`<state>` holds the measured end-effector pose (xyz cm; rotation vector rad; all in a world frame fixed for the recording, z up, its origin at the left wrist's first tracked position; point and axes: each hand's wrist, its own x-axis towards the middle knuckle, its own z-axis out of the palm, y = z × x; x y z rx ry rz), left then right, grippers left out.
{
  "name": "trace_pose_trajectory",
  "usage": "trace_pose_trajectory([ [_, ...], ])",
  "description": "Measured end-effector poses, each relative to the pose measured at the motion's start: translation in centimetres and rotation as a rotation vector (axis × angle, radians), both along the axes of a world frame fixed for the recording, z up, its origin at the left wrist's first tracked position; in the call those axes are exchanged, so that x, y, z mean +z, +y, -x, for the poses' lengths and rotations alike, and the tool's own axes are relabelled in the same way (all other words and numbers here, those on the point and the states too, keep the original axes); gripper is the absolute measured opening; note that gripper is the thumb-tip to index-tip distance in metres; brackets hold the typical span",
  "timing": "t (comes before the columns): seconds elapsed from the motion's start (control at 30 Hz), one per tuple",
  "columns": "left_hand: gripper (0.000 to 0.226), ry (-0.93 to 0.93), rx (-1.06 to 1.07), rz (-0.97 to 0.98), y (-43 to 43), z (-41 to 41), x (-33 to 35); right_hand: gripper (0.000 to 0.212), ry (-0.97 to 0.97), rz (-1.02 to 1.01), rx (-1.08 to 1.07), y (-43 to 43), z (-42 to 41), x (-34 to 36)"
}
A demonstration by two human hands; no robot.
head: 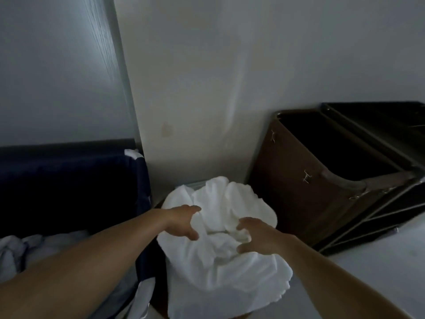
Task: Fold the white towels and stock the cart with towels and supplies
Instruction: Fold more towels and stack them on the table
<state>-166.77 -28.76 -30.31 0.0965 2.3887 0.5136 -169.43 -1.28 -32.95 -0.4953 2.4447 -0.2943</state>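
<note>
Dim room, view down over both forearms.

- Towels (220, 254): one crumpled white heap, low centre, unfolded, bulging up and spilling toward the viewer. What it sits on or in is hidden by the cloth. All places below are taken from this heap.
- Left hand (182, 223): on the heap's upper left edge. Half closed, thumb above and fingers curled below, with a fold of cloth caught between them.
- Right hand (255, 236): on the heap's middle right. Fingers bent into the cloth, thumb tucked in from the near side, gripping a bunched fold. The two hands are apart, with a ridge of towel between them.
- Cart (299, 192): just right of the heap and behind it. A brown bag with an open top, dark inside, hangs on a metal frame. The dark shelved body carries on farther right.
- Wall (230, 88): pale and plain, directly behind the heap.
- Dark blue furniture (69, 180): left of the heap, close beside it. Whether it is a sofa or a bed end cannot be told.
- Grey cloth (13, 252): rumpled, far left of the heap, under the left forearm.
- Floor (379, 261): pale, to the right of the heap.
</note>
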Motion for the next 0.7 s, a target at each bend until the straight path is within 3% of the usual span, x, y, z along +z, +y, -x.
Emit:
trace_pose_trajectory([
  [0.1,0.091,0.002,0.042,-0.002,0.0,0.8,-2.2,0.057,0.107,0.035,-0.081,0.4,0.9,-0.6],
  [0.23,0.083,-0.027,0.075,-0.013,0.8,1.6,-3.3,0.05,0.288,0.086,-0.145,-0.2,3.4,0.4],
  [0.43,0.078,-0.024,0.179,-0.006,2.1,2.9,-3.2,0.092,0.232,0.217,-0.326,-2.5,9.5,-2.4],
  [0.53,0.076,0.006,0.285,0.017,2.6,3.0,-3.0,0.108,-0.024,0.33,-0.446,-4.0,11.6,-4.3],
  [0.57,0.076,0.012,0.32,0.023,2.7,3.0,-3.0,0.095,-0.098,0.357,-0.43,-4.4,11.9,-4.7],
  [0.63,0.077,0.019,0.391,0.022,3.0,2.9,-3.0,0.043,-0.107,0.417,-0.344,-4.7,12.5,-5.2],
  [0.7,0.079,0.032,0.459,0.004,3.1,3.1,-2.8,0.022,-0.155,0.603,-0.389,-5.0,12.7,-3.6],
])
